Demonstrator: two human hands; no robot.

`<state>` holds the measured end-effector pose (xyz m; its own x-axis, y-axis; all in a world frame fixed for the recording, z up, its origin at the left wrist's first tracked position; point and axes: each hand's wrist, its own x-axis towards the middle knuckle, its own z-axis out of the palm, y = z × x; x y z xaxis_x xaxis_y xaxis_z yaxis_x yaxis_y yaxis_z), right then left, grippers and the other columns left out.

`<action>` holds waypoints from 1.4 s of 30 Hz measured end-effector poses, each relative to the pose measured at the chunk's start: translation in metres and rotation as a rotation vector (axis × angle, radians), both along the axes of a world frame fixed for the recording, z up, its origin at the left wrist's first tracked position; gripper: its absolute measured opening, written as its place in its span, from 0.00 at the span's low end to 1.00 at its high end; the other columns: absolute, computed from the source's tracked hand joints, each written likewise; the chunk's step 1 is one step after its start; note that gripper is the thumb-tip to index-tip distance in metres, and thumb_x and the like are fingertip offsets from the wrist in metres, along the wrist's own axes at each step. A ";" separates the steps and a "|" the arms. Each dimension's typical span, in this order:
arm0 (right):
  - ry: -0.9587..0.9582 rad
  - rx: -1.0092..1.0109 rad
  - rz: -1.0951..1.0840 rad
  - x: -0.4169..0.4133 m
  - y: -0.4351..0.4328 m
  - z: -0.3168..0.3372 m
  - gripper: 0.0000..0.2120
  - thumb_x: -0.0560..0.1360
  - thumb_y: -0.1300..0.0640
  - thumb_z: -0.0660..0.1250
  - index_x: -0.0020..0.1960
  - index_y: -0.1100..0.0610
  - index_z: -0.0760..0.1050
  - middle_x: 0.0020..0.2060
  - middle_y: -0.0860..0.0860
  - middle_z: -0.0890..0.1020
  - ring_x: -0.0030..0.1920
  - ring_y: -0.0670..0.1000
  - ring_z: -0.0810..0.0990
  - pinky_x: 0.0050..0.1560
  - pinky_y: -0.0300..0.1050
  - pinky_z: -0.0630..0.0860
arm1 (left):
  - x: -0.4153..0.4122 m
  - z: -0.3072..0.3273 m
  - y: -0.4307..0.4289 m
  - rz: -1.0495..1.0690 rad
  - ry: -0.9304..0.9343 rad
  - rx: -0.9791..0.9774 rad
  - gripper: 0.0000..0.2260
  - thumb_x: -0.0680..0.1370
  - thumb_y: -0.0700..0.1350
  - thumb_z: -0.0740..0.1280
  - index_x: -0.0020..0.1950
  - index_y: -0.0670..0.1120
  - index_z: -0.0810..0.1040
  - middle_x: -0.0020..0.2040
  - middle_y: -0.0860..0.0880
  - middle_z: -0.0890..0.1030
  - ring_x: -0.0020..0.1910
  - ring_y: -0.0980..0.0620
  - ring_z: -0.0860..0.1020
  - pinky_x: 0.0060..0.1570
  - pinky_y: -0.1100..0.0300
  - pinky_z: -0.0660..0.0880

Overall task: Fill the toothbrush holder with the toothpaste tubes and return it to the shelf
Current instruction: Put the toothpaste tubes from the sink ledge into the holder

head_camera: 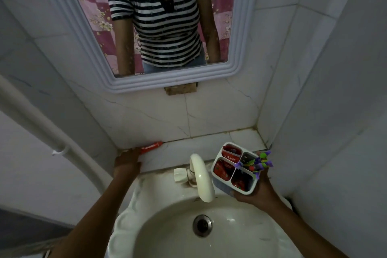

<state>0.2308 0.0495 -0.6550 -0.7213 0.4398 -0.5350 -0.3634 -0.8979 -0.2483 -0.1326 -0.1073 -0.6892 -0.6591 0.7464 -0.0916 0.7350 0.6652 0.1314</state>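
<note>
My right hand [256, 192] grips a white toothbrush holder [217, 174] with four compartments, held tilted above the sink's right rim. Red toothpaste tubes [230, 156] fill three compartments; the fourth holds a bundle of purple and green toothbrushes [259, 162]. My left hand [127, 161] rests on the tiled shelf [199, 144] at its left end, fingers on the near end of a red toothpaste tube [151, 146] that lies flat against the wall. Whether the fingers close around that tube is hidden.
A cream tap [201, 176] arches over the white sink [146, 226] between my hands. A framed mirror [167, 81] hangs above the shelf. White tiled walls close in on the right, and a white pipe [41, 125] runs down the left.
</note>
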 end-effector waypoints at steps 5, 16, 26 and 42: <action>-0.081 0.006 -0.013 0.002 -0.002 0.008 0.29 0.81 0.39 0.49 0.49 0.60 0.79 0.34 0.62 0.88 0.31 0.62 0.87 0.24 0.57 0.83 | 0.001 -0.004 0.000 -0.021 0.035 0.046 0.22 0.70 0.41 0.72 0.63 0.40 0.74 0.61 0.36 0.74 0.54 0.34 0.75 0.50 0.44 0.76; -0.168 -0.018 0.028 0.003 -0.003 0.004 0.29 0.79 0.35 0.52 0.54 0.59 0.76 0.40 0.65 0.88 0.37 0.66 0.87 0.31 0.61 0.84 | -0.002 0.006 0.023 0.021 0.137 -0.165 0.13 0.75 0.52 0.63 0.56 0.50 0.78 0.55 0.46 0.78 0.54 0.45 0.78 0.53 0.53 0.73; -0.231 0.046 0.160 0.006 0.017 -0.045 0.40 0.72 0.29 0.63 0.74 0.55 0.67 0.71 0.61 0.74 0.73 0.63 0.69 0.77 0.60 0.62 | 0.104 0.170 0.043 -0.264 -0.066 0.574 0.10 0.68 0.44 0.76 0.49 0.50 0.85 0.40 0.48 0.80 0.38 0.51 0.78 0.36 0.63 0.69; -0.351 0.954 0.221 0.028 0.014 -0.052 0.19 0.86 0.54 0.55 0.76 0.54 0.62 0.76 0.61 0.67 0.74 0.61 0.68 0.67 0.59 0.74 | 0.242 0.169 0.071 -0.533 -0.149 0.150 0.12 0.74 0.49 0.69 0.55 0.50 0.83 0.52 0.48 0.81 0.50 0.50 0.78 0.45 0.63 0.69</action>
